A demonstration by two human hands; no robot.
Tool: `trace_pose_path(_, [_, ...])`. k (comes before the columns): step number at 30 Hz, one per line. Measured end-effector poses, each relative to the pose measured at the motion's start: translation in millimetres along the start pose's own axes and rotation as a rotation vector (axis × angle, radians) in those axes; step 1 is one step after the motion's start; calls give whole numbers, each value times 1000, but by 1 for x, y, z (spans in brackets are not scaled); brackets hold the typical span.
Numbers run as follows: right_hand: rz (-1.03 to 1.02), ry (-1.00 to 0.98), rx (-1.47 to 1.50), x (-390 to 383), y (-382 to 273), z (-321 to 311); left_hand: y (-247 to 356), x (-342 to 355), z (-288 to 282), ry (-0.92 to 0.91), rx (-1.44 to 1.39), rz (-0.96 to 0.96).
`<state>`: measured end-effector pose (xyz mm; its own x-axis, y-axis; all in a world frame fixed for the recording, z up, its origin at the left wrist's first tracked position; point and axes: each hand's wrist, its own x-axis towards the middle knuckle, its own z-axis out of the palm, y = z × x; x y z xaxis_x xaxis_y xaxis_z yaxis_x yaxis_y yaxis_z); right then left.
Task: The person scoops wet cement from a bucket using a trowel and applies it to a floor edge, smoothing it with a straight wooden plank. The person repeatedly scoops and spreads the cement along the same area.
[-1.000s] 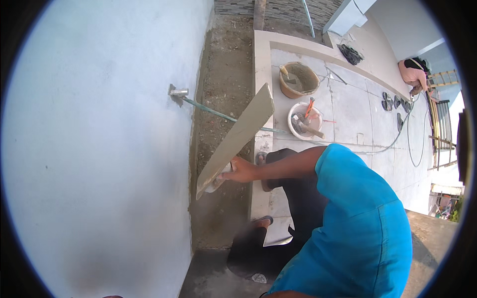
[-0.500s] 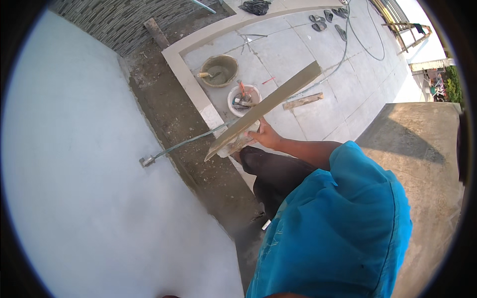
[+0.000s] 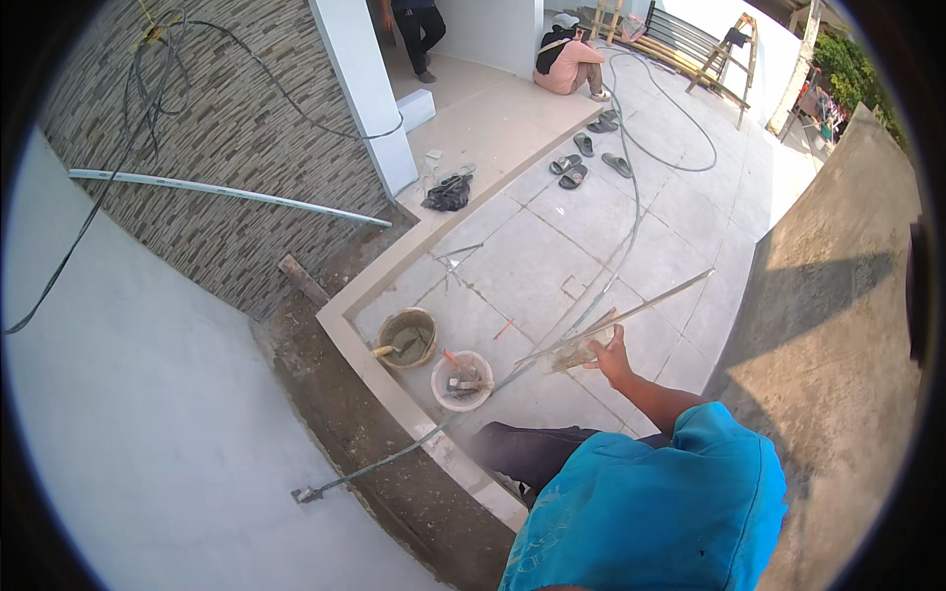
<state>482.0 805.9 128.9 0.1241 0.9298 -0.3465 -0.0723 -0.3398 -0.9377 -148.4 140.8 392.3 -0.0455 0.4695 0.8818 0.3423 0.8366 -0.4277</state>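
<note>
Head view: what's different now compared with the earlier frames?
The right hand has carried the long board away from the white wall, from over the soil strip to over the tiled floor; the view has swung too. Nothing was let go: the hand still grips the board. The brown bucket and white bucket stay on that floor.

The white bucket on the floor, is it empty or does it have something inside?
Not empty: the white bucket holds tools; an orange handle and a pale handle show at its rim.
</note>
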Motion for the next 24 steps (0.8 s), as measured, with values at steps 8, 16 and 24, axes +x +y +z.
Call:
trace_pose_path(8, [-95, 281, 45, 27, -6, -115, 143, -25, 39, -597, 310, -826])
trace_pose_path(16, [-115, 357, 109, 76, -20, -190, 569, -98, 30, -1424, -872, -98])
trace_pose_path(24, [-150, 179, 50, 176, -94, -203, 844, 110, -134, -1624, -1639, 449])
